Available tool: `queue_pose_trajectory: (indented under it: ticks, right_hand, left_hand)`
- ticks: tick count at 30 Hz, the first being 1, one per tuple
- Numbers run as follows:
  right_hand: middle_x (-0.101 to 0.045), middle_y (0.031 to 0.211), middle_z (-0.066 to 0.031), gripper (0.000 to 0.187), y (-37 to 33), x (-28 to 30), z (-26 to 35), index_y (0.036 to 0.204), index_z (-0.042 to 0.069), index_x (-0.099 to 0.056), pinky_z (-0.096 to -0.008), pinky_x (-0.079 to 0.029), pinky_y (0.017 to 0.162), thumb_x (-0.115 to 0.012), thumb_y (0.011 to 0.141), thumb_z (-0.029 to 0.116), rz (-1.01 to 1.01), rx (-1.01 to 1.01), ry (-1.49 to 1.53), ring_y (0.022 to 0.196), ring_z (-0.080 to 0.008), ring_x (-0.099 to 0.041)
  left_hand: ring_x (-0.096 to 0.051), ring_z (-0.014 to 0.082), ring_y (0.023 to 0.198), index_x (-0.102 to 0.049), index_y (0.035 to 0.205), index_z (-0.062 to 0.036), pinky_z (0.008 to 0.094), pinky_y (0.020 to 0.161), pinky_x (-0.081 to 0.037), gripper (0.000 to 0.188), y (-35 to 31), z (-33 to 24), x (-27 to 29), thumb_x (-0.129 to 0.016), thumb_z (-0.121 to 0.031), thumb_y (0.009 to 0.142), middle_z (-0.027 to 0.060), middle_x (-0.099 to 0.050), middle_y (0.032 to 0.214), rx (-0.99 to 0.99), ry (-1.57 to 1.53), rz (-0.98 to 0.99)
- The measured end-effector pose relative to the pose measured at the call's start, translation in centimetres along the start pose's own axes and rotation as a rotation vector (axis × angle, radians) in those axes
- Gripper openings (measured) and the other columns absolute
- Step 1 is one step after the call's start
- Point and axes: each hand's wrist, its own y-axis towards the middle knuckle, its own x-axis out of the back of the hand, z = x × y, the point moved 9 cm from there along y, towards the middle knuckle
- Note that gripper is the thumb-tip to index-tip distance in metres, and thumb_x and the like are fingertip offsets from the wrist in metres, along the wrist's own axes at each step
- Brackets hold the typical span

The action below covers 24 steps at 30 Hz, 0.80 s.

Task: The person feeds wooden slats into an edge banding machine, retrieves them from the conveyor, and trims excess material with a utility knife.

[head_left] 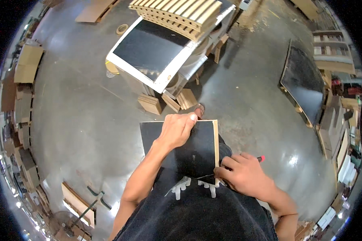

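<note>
A black-faced board (pixel 191 152) with pale wooden edges is held upright against the front of my body. My left hand (pixel 176 130) is closed over its far edge, thumb on top. At the board's near right corner my right hand (pixel 243 172) is closed round a slim tool with a red and black end (pixel 261 158). Most of that tool is hidden by the fingers, so its kind does not show. My right fingertips touch or nearly touch the board's right edge. White printed shapes on my dark shirt (pixel 195 186) lie just below the board.
Ahead stands a worktable with a black panel (pixel 151 48) on a white top, bearing a stack of slatted wooden pieces (pixel 177 14). Wooden blocks (pixel 150 104) lie by its base. A large black panel (pixel 303 82) leans at right. A fan (pixel 64 225) stands at lower left.
</note>
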Motion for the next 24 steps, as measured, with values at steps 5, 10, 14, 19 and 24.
queue_pose_trajectory:
  ticks: [5,10,14,19,24]
  right_hand:
    - [-0.052,0.074,0.0002,0.011,-3.3,-0.5,0.0,0.088,0.019,-0.064,-0.0333,-0.042,0.061,-0.064,0.078,0.025,-0.028,0.022,-0.165,0.066,-0.0186,-0.055]
    - [-0.055,0.073,-0.0011,0.015,-3.4,3.6,-5.2,0.083,0.02,-0.06,-0.0373,-0.043,0.059,-0.067,0.079,0.032,-0.267,-0.032,-0.338,0.067,-0.0213,-0.06]
    - [-0.055,0.072,-0.0008,0.014,-5.6,8.3,-9.9,0.079,0.019,-0.06,-0.0379,-0.041,0.059,-0.068,0.079,0.031,-0.52,-0.158,-0.463,0.068,-0.023,-0.058]
    - [-0.05,0.067,-0.0006,0.022,-13.6,6.8,-7.2,0.071,0.019,-0.059,-0.0333,-0.037,0.055,-0.071,0.078,0.036,-0.463,0.138,-0.26,0.062,-0.0178,-0.052]
    - [-0.06,0.072,-0.0042,0.013,-17.4,10.3,-17.9,0.085,0.018,-0.066,-0.0378,-0.044,0.059,-0.066,0.079,0.029,-0.484,-0.135,-0.406,0.065,-0.0219,-0.06]
  left_hand:
    - [-0.056,0.0455,0.071,-0.057,0.074,-0.0019,0.0498,0.062,-0.044,0.046,-1.3,-2.7,-1.9,-0.035,-0.032,0.102,0.0222,-0.059,0.071,-0.018,-0.045,-0.005]
    - [-0.053,0.0462,0.067,-0.054,0.07,-0.0008,0.0496,0.061,-0.042,0.048,-0.8,-6.1,-4.2,-0.036,-0.032,0.102,0.0221,-0.056,0.068,-0.071,0.006,0.0]
    - [-0.051,0.0459,0.063,-0.051,0.065,-0.0005,0.049,0.058,-0.04,0.05,0.7,-8.7,-6.6,-0.037,-0.032,0.102,0.0213,-0.054,0.064,-0.111,0.001,-0.04]
    - [-0.05,0.0455,0.06,-0.05,0.063,-0.0005,0.0486,0.056,-0.039,0.051,3.7,-12.7,-10.3,-0.037,-0.03,0.102,0.0213,-0.052,0.063,-0.14,0.04,-0.085]
    - [-0.048,0.0374,0.053,-0.06,0.078,0.0017,0.0445,0.055,-0.038,0.054,7.7,-18.0,-16.5,-0.028,-0.032,0.105,0.0194,-0.048,0.058,-0.17,0.105,-0.005]
